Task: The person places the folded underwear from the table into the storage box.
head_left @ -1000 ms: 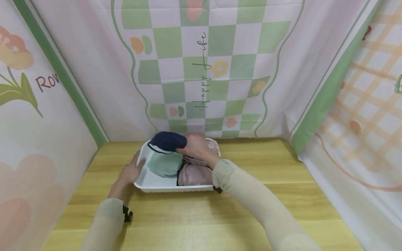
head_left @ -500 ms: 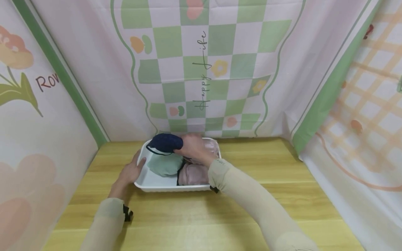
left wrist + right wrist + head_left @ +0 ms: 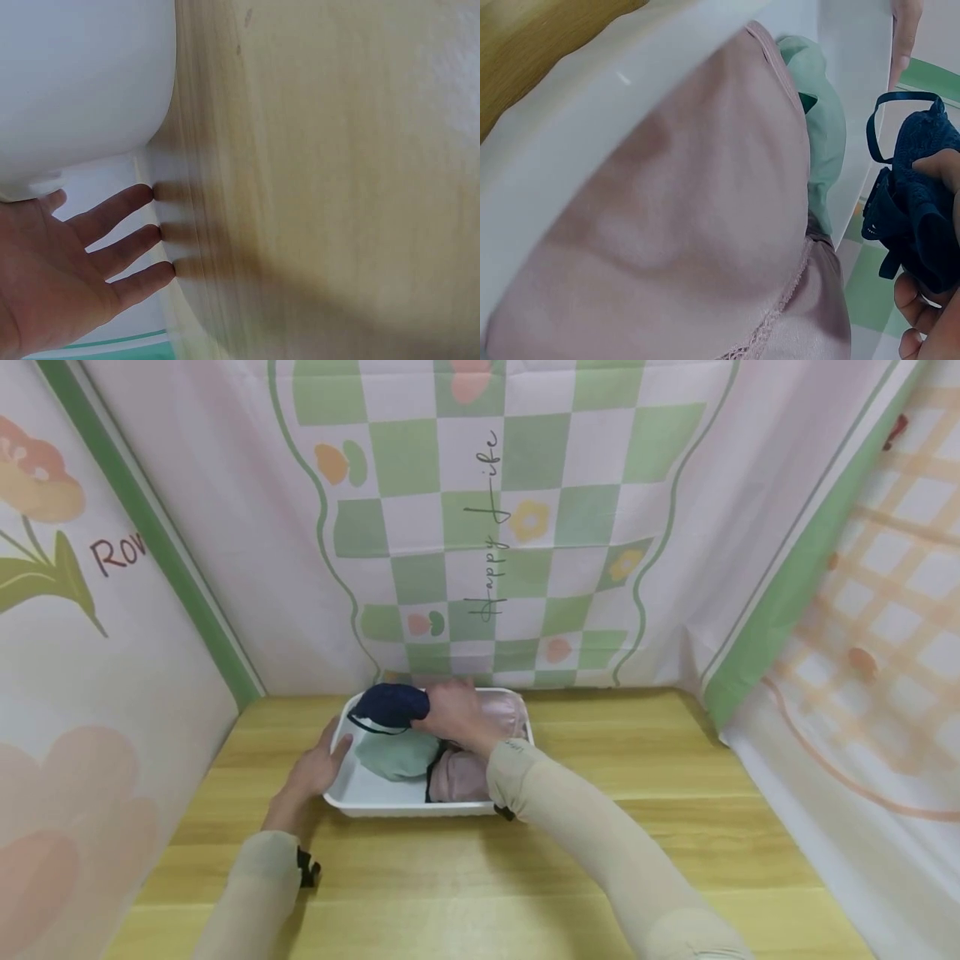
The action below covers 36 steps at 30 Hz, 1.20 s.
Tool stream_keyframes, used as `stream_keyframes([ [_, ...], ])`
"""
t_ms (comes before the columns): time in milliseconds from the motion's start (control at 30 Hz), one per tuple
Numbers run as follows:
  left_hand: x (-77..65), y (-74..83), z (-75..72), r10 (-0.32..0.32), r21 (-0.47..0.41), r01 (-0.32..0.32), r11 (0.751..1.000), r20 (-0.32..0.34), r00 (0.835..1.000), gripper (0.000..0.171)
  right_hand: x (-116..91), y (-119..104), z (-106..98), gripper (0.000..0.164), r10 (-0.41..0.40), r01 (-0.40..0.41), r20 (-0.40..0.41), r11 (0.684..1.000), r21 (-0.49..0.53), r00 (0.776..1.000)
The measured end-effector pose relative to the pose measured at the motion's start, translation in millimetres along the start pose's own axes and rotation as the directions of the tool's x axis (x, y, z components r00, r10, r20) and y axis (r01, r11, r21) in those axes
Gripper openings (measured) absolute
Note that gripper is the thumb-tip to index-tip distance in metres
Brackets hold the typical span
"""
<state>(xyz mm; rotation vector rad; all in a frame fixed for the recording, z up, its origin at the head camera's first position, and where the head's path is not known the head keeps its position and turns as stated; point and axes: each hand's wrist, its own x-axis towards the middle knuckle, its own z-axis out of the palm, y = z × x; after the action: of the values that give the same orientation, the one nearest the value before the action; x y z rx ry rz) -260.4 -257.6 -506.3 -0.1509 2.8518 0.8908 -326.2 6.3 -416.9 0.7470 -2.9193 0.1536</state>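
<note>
A folded navy bra (image 3: 388,704) is pinched in my right hand (image 3: 453,714) over the back left of a white tray (image 3: 420,810). The right wrist view shows its lace, hook strip and shoulder strap (image 3: 873,131), with the thumb laid across the fabric. Below it in the tray lies a mint-green bra (image 3: 397,756). A pale pink folded bra (image 3: 459,777) fills the front right. My left hand (image 3: 311,772) holds the tray's left rim, thumb inside. In the left wrist view, its other fingers (image 3: 127,251) spread straight outside the wall, tips at the table.
Another shiny pink garment (image 3: 501,708) lies at the tray's back right, partly behind my right hand. The tray stands at the back of a wooden table (image 3: 420,885), close to a checkered curtain (image 3: 468,527). Printed fabric walls rise on both sides.
My right hand has moved slightly left and lower with the navy bra, uncovering more of the pink garment at the back right. The left hand keeps its place on the rim.
</note>
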Motion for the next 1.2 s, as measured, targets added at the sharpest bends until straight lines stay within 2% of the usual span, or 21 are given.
stream_keyframes([
  [233,-1.8,1.5,-0.4,0.012,0.003,-0.012,1.0,-0.013,1.0,0.078,2.8,-1.5,6.6,0.052,0.019,-0.018,0.022,0.999,-0.037,1.0],
  [467,-0.5,0.0,0.8,0.011,0.002,-0.011,1.0,-0.013,1.0,0.078,-0.8,-3.3,8.8,0.093,0.051,-0.044,0.144,0.998,-0.054,0.988],
  [567,0.8,-1.2,0.9,0.01,-0.001,-0.01,1.0,-0.016,1.0,0.079,-0.6,-3.7,10.3,0.101,0.063,-0.056,0.155,0.997,-0.045,0.986],
  [867,0.1,2.0,-0.9,0.007,-0.005,-0.007,1.0,-0.017,1.0,0.078,-1.4,-2.1,8.9,0.1,0.062,-0.06,0.151,0.998,-0.018,0.987],
  [1200,-4.4,5.9,-3.1,0.006,-0.006,-0.006,1.0,0.001,1.0,0.076,-11.1,1.7,3.1,0.086,0.021,-0.03,0.151,0.998,0.064,0.988],
])
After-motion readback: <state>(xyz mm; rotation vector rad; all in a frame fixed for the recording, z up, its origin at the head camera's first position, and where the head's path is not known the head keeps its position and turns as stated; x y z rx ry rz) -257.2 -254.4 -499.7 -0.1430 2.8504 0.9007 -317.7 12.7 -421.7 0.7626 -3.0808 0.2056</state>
